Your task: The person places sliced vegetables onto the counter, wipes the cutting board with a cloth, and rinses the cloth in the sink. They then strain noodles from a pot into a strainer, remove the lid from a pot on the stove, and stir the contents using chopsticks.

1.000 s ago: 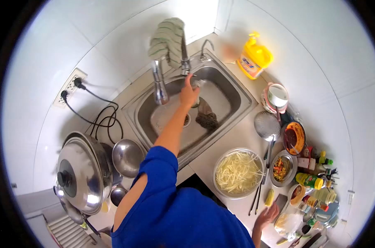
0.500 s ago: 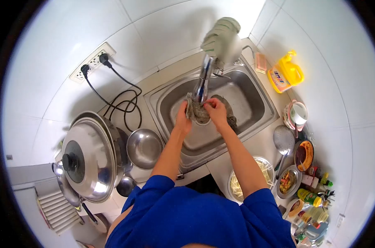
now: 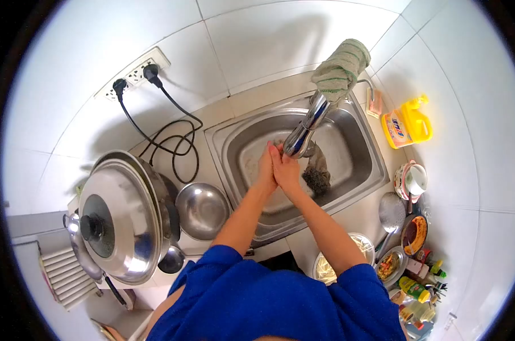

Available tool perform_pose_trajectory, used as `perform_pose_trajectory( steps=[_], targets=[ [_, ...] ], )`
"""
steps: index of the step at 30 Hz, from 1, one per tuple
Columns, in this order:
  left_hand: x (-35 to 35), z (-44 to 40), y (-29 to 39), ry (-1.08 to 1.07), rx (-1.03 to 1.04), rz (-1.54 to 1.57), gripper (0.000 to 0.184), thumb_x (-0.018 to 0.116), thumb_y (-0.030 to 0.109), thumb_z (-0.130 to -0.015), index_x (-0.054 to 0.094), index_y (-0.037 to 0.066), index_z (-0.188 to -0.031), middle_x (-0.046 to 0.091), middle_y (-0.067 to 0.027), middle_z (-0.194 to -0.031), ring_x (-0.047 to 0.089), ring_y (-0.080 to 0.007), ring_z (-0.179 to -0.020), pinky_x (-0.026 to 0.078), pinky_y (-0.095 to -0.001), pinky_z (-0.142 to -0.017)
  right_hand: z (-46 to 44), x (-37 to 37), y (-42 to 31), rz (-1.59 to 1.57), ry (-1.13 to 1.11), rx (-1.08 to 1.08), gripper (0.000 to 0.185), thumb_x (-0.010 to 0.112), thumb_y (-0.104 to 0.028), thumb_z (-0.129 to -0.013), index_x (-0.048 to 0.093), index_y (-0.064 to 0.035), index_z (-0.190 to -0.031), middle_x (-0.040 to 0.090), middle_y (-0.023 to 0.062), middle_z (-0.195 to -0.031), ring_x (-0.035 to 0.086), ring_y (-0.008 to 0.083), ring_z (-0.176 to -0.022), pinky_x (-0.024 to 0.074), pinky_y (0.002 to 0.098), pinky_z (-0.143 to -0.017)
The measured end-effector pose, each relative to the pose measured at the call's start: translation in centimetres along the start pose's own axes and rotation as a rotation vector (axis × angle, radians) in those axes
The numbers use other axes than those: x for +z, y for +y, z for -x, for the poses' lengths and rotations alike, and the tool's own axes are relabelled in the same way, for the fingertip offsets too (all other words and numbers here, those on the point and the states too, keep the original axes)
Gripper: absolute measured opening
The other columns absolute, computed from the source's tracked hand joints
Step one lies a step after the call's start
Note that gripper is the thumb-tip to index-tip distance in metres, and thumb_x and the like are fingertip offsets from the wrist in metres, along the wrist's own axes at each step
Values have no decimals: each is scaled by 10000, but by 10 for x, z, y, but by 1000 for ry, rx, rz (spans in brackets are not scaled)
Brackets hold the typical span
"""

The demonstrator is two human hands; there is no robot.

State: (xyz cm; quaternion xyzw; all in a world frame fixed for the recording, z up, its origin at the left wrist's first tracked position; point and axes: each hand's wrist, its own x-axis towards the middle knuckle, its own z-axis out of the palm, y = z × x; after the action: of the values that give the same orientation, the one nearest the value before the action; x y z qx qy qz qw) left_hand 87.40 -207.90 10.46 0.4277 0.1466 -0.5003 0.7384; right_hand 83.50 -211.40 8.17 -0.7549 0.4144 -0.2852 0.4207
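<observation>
My left hand (image 3: 266, 169) and my right hand (image 3: 286, 170) are pressed together over the sink (image 3: 249, 128), just left of the spout of the chrome faucet (image 3: 304, 132). Both look closed; whatever lies between the palms is hidden, with only a blurred greyish patch beyond the fingertips. To the right of my hands a wet grey-brown cloth (image 3: 318, 161) lies on the sink bottom. A dark scouring pad (image 3: 316, 181) sits at its near end. A striped green-and-beige cloth (image 3: 343, 65) is wrapped around the upper part of the faucet.
Left of the sink stand a steel bowl (image 3: 203, 211) and a large lidded pot (image 3: 121, 221), with black power cords (image 3: 183, 136) behind. On the right are a yellow detergent jug (image 3: 407, 124), a skimmer (image 3: 392, 211), a bowl of pale strips (image 3: 325, 270) and several bottles.
My hands have come together from holding a greyish cloth between them under the spout. That cloth is no longer clearly visible. The whole view has shifted slightly.
</observation>
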Motion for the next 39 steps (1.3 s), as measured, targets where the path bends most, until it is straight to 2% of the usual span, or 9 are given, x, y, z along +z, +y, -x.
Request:
perform_pose_trajectory(
  steps=[5, 8, 14, 18, 21, 23, 25, 33, 39],
  targets=[
    [-16, 8, -5, -184, -16, 34, 400, 457, 384, -864, 467, 70, -1111, 497, -38, -1117, 465, -158, -997, 316, -317, -923, -43, -23, 58, -79, -77, -57, 274, 543, -292, -801, 504, -42, -909, 565, 146, -815, 550, 307, -753, 417, 372, -656],
    [-41, -4, -6, -83, -21, 214, 356, 477, 338, -863, 480, 72, -1101, 518, -50, -1093, 466, -170, -1004, 313, -324, -927, -45, -44, 20, -1001, -284, 858, 168, 502, -188, -816, 533, -31, -867, 568, 43, -773, 568, 197, -712, 438, 302, -587],
    [-12, 8, -18, -17, 55, 133, 348, 396, 387, -886, 511, 78, -1000, 515, -25, -842, 492, -148, -733, 425, -308, -654, 0, -24, -17, 153, -309, 211, 237, 586, -167, -762, 525, 17, -899, 597, 114, -822, 576, 247, -754, 434, 335, -651],
    [-3, 15, -23, 209, 96, -149, 341, 417, 417, -870, 517, 96, -924, 516, -26, -802, 494, -139, -705, 427, -304, -639, -4, -22, 6, -100, 27, 179, 307, 558, -294, -762, 556, -1, -855, 600, 169, -743, 575, 333, -685, 442, 362, -607],
    [-15, 3, -12, -107, -104, 193, 401, 446, 449, -841, 486, 106, -1044, 516, -47, -983, 493, -162, -897, 402, -327, -777, 15, -18, -19, -30, -81, 36, 319, 511, -301, -790, 550, 10, -850, 594, 197, -793, 578, 337, -724, 440, 354, -602],
    [-5, 9, -15, -90, 3, 122, 393, 498, 448, -811, 470, 121, -1027, 500, -51, -983, 474, -150, -917, 393, -317, -789, 0, -19, 5, -23, -161, 129, 281, 483, -268, -816, 522, -2, -896, 586, 159, -830, 575, 288, -706, 431, 351, -591],
    [5, 25, -23, -88, 107, -150, 325, 527, 353, -818, 449, 112, -1022, 495, -53, -998, 476, -168, -942, 385, -322, -807, -20, -28, 19, -1118, -184, 496, 273, 465, -278, -833, 481, -38, -963, 549, 99, -815, 545, 239, -652, 420, 366, -578],
    [16, 30, -9, 137, 1034, -808, 368, 494, 172, -845, 356, 29, -1155, 530, -118, -1023, 495, -206, -963, 366, -299, -822, 7, -32, -14, -1025, -240, 958, 229, 423, -246, -856, 473, -46, -956, 506, 44, -873, 492, 183, -787, 417, 335, -664],
    [12, 9, -4, 227, 447, -680, 246, 455, 217, -864, 474, 19, -1008, 505, -59, -740, 486, -181, -735, 372, -302, -678, 10, -21, 1, -713, -282, 562, 234, 368, -176, -870, 537, -14, -867, 562, 85, -814, 533, 227, -707, 417, 360, -634]
  ],
)
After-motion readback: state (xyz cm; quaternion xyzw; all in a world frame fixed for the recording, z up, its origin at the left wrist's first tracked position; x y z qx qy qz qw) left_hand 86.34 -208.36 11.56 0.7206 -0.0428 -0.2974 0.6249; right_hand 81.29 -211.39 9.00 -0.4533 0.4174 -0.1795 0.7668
